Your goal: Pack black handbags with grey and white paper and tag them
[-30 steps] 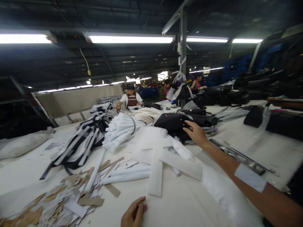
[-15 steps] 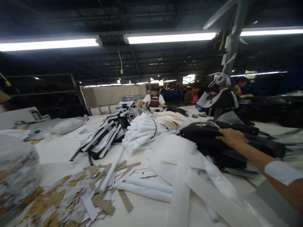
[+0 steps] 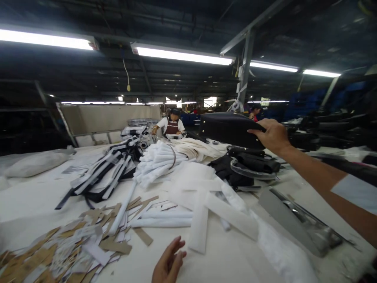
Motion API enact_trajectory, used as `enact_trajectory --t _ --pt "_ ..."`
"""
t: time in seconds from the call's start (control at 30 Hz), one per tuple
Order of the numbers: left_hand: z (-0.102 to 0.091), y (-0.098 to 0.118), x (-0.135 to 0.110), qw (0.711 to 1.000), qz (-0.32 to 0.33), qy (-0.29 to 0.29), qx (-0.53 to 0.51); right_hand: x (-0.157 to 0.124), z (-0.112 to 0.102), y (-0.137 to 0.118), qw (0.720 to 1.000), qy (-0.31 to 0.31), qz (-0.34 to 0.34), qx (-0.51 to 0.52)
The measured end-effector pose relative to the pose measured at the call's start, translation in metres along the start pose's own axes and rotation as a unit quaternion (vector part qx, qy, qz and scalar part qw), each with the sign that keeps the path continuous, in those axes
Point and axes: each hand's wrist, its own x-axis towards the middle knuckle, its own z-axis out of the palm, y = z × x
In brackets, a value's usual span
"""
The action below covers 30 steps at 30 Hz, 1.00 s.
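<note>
My right hand (image 3: pixel 272 135) grips the edge of a flat black bag piece (image 3: pixel 228 129) and holds it raised above a pile of black bag parts (image 3: pixel 246 167) at the right middle of the table. My left hand (image 3: pixel 169 263) rests low near the front edge of the white table (image 3: pixel 224 261), fingers loosely apart and holding nothing. White padded strips (image 3: pixel 206 202) lie crossed just beyond it.
Brown and white card scraps (image 3: pixel 67 249) cover the front left. A bundle of white rolls (image 3: pixel 157 163) and black-and-white straps (image 3: pixel 103 175) lie further back. A grey metal bar (image 3: pixel 297 222) sits at the right. Other people work at the far end.
My right hand has taken hold of the black piece and lifted it off the pile. My left hand is back in view at the bottom, as the camera swung.
</note>
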Motion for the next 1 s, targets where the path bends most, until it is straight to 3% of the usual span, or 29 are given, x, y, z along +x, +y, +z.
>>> enact_trajectory --t 0.07,0.17,0.23,0.3,0.4,0.5,0.57,0.67,0.73,0.8,0.9,1.0 --pt "0.005 0.027 -0.008 0.997 -0.014 -0.027 -0.071 -0.028 -0.033 -0.026 0.996 0.048 -0.066 0.047" --pt "0.008 0.072 -0.031 0.974 -0.008 -0.080 -0.212 -0.088 -0.073 -0.075 0.984 0.072 -0.116 0.113" --pt "0.004 0.095 -0.052 0.956 0.012 -0.100 -0.276 -0.136 -0.092 -0.110 0.973 0.023 -0.137 0.183" --pt "-0.008 0.108 -0.076 0.956 0.031 -0.096 -0.277 -0.184 -0.104 -0.141 0.947 -0.008 -0.168 0.273" --pt "-0.037 0.100 -0.114 0.977 0.040 -0.056 -0.202 -0.248 -0.109 -0.177 0.926 -0.049 -0.164 0.335" --pt "-0.071 0.071 -0.149 0.991 -0.023 0.058 -0.122 -0.296 -0.106 -0.200 0.917 -0.107 -0.155 0.351" --pt "-0.092 0.054 -0.168 0.988 -0.055 0.141 -0.025 -0.317 -0.106 -0.212 0.910 -0.187 -0.157 0.334" --pt "-0.114 0.050 -0.188 0.963 0.003 0.210 0.169 -0.333 -0.113 -0.224 0.898 -0.292 -0.164 0.285" --pt "-0.119 0.061 -0.193 0.919 0.097 0.221 0.311 -0.332 -0.122 -0.231 0.892 -0.308 -0.184 0.274" --pt "-0.116 0.078 -0.191 0.844 0.208 0.188 0.457 -0.324 -0.130 -0.238 0.885 -0.305 -0.217 0.278" --pt "-0.099 0.100 -0.173 0.714 0.348 0.026 0.607 -0.307 -0.130 -0.245 0.864 -0.316 -0.266 0.289" --pt "-0.079 0.108 -0.150 0.628 0.365 -0.132 0.674 -0.300 -0.114 -0.249 0.833 -0.358 -0.299 0.298"
